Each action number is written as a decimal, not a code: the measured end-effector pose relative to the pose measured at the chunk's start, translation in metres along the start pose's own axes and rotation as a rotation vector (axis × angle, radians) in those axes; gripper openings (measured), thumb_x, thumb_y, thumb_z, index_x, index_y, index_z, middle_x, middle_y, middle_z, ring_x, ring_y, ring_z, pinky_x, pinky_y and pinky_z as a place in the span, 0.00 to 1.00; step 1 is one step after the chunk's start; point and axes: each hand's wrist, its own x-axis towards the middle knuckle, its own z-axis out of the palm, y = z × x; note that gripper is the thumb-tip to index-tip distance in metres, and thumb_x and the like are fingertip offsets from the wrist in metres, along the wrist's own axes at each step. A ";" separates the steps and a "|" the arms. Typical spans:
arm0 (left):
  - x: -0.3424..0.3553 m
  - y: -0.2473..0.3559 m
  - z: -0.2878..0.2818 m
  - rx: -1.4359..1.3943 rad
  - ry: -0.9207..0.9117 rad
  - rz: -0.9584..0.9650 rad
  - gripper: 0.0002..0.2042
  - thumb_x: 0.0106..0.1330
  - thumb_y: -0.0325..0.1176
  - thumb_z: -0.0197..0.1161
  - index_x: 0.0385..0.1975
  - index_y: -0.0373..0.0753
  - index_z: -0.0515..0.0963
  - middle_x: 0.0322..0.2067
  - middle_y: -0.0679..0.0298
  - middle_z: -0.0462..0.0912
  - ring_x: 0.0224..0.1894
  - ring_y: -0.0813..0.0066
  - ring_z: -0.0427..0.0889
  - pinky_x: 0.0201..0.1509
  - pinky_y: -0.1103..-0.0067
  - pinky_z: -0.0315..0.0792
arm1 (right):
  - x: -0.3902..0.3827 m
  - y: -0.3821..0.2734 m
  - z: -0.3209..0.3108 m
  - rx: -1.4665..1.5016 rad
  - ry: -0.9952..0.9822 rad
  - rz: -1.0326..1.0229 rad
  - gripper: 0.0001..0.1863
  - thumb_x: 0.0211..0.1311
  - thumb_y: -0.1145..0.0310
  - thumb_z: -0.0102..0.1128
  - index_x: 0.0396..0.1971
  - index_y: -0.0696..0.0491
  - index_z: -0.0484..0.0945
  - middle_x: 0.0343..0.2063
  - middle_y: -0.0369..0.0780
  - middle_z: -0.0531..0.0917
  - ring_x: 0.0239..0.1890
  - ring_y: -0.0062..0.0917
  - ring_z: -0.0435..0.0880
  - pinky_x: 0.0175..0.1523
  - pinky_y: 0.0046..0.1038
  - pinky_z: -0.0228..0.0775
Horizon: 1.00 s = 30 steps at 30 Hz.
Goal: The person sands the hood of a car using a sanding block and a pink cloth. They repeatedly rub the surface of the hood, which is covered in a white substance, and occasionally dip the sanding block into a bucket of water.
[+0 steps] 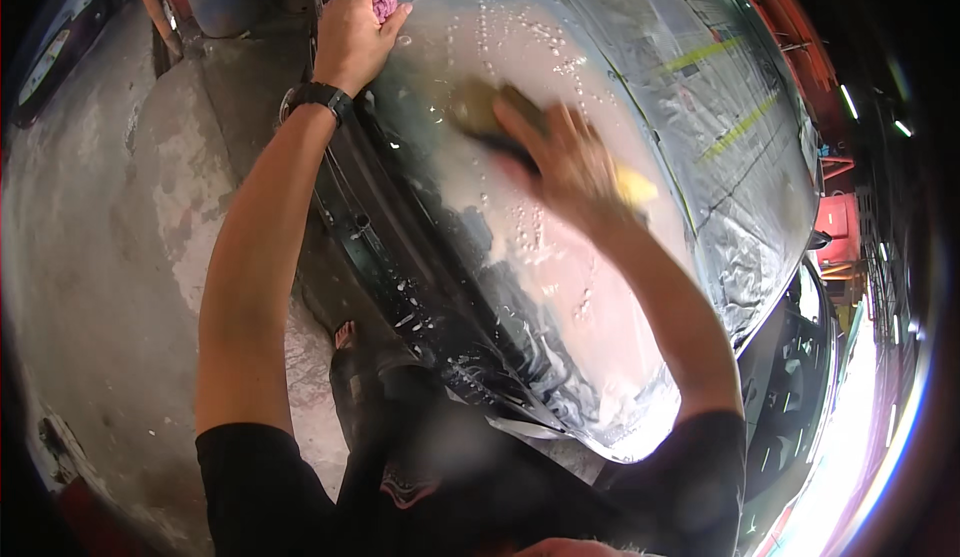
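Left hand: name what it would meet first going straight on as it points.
Nothing separate shows ahead: the left hand, holding a pink wad, would probably follow the wet car panel to the picture's top edge; depth is unclear.

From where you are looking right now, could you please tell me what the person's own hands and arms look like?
Both the left hand and the right hand are ungloved, the right one motion-blurred. A black wristband, apparently a watch strap, circles the left wrist; none shows on the right. Short black sleeves leave both forearms bare.
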 end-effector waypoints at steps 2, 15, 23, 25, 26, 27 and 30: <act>0.003 -0.004 0.006 -0.034 0.024 0.058 0.14 0.63 0.39 0.69 0.41 0.37 0.79 0.37 0.52 0.82 0.41 0.52 0.81 0.46 0.66 0.75 | 0.075 0.015 0.025 -0.041 0.165 0.000 0.26 0.67 0.45 0.56 0.62 0.38 0.72 0.49 0.50 0.75 0.50 0.46 0.78 0.53 0.46 0.74; -0.003 0.000 0.002 -0.056 0.044 -0.097 0.13 0.64 0.39 0.68 0.42 0.38 0.79 0.38 0.52 0.82 0.42 0.52 0.81 0.47 0.65 0.75 | -0.043 0.001 -0.008 0.032 0.082 -0.135 0.33 0.63 0.42 0.61 0.66 0.36 0.72 0.47 0.48 0.76 0.47 0.45 0.80 0.50 0.44 0.76; 0.002 0.006 0.013 -0.142 0.167 0.021 0.11 0.63 0.35 0.69 0.40 0.38 0.77 0.33 0.52 0.80 0.37 0.51 0.80 0.42 0.63 0.75 | 0.120 0.022 0.028 -0.042 0.040 0.090 0.29 0.68 0.42 0.55 0.65 0.38 0.70 0.51 0.49 0.76 0.55 0.47 0.76 0.57 0.47 0.73; -0.004 -0.016 -0.002 -0.056 0.152 0.005 0.12 0.64 0.36 0.69 0.41 0.38 0.77 0.36 0.52 0.80 0.40 0.51 0.80 0.45 0.63 0.75 | 0.089 -0.005 0.019 0.059 -0.022 0.016 0.30 0.67 0.44 0.56 0.66 0.37 0.69 0.49 0.49 0.76 0.54 0.46 0.77 0.55 0.46 0.74; -0.007 -0.017 -0.003 -0.046 0.118 -0.038 0.13 0.64 0.38 0.68 0.43 0.38 0.77 0.38 0.52 0.80 0.42 0.51 0.80 0.47 0.64 0.74 | 0.051 -0.005 0.017 0.053 0.005 -0.063 0.31 0.67 0.45 0.58 0.67 0.38 0.69 0.46 0.49 0.76 0.52 0.45 0.78 0.53 0.46 0.75; -0.009 -0.016 0.001 -0.049 0.085 -0.081 0.14 0.65 0.39 0.68 0.44 0.39 0.77 0.40 0.52 0.81 0.44 0.51 0.80 0.49 0.65 0.74 | 0.012 -0.009 0.008 0.079 0.032 -0.089 0.32 0.65 0.45 0.59 0.68 0.38 0.69 0.45 0.48 0.76 0.49 0.44 0.79 0.53 0.47 0.75; 0.000 -0.001 0.007 -0.063 0.077 -0.067 0.14 0.65 0.40 0.68 0.42 0.38 0.78 0.39 0.52 0.82 0.43 0.50 0.80 0.48 0.64 0.74 | -0.043 -0.007 -0.010 0.054 0.113 -0.114 0.32 0.63 0.42 0.60 0.66 0.35 0.71 0.45 0.46 0.76 0.47 0.43 0.80 0.47 0.45 0.78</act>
